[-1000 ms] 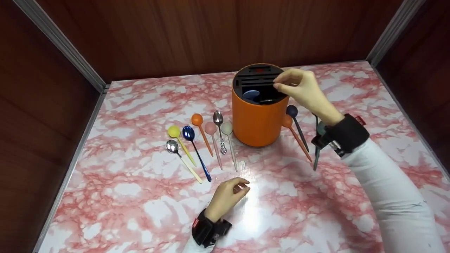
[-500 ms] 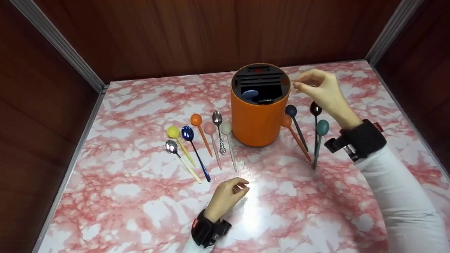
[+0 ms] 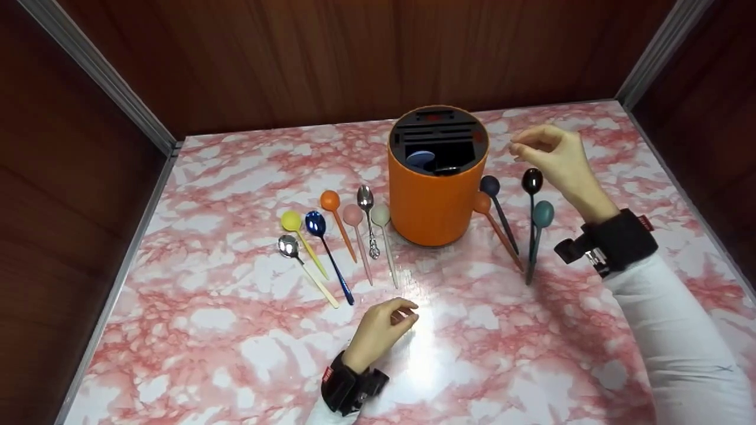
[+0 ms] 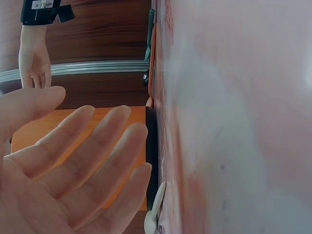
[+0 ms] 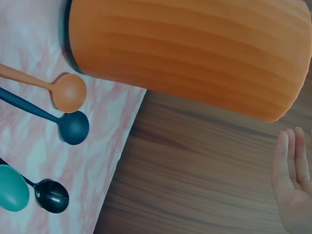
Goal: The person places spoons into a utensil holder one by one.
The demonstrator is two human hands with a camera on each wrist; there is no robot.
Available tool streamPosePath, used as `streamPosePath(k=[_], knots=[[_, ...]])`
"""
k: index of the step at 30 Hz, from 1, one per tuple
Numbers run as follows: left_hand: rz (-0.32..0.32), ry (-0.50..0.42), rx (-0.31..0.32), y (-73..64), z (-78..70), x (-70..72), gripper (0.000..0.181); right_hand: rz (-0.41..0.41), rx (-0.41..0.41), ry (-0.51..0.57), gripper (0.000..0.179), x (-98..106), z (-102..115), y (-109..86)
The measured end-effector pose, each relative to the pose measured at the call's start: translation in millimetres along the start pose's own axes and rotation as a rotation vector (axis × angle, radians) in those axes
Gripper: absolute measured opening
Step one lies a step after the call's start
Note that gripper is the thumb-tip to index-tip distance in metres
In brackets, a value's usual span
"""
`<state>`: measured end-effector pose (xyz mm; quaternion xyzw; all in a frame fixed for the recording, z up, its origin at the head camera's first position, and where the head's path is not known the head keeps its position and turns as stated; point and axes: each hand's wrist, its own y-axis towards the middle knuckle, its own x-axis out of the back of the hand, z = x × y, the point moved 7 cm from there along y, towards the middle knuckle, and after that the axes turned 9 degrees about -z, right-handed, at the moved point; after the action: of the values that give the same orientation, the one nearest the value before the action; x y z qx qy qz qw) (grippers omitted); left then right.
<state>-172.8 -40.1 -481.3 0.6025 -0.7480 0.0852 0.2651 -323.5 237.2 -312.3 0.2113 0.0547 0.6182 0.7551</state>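
My right hand (image 3: 558, 162) hovers beside the upper right of an orange cylindrical utensil holder (image 3: 430, 206), fingers relaxed around nothing. Two spoon bowls, a blue one (image 3: 421, 159) and a dark one (image 3: 447, 170), show inside the holder's large front opening. Beneath that hand lie a black spoon (image 3: 533, 181) and a teal spoon (image 3: 543, 213); their handles cross. An orange spoon (image 5: 69, 92) and a dark blue spoon (image 5: 74, 127) lie close to the holder's right side. My left hand (image 3: 378, 333) rests low over the table front, its fingers loosely bent and apart in the left wrist view.
Left of the holder lie several spoons, among them a yellow one (image 3: 292, 221), a shiny blue one (image 3: 316, 224), a pink one (image 3: 353, 215) and an ornate silver one (image 3: 365, 198). Brown wood-grain panels (image 3: 283, 59) wall the marbled table (image 3: 207, 354) at the back and sides.
My right hand has drawn back to the right from above the holder's top, uncovering the black and teal spoons. The left hand has stayed in place.
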Motion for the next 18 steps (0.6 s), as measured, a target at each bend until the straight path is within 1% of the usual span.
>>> streamPosePath(k=[4,12,15,18], knots=[[-0.001,-0.003,0.003,0.3,0.2,0.0,0.017,0.009,-0.017,0.018,0.009,2,-6,-1.5],[0.0,0.0,-0.001,0.2,-1.2,0.8,0.017,0.0,-0.063,-0.014,0.013,7,-25,-4.2],[-0.001,0.001,0.001,0.4,-1.5,0.8,0.017,-0.004,-0.082,-0.011,0.01,9,-34,-5.8],[-0.002,0.005,0.0,0.5,-1.9,1.0,0.017,0.009,-0.103,-0.012,0.012,9,-46,-7.0]])
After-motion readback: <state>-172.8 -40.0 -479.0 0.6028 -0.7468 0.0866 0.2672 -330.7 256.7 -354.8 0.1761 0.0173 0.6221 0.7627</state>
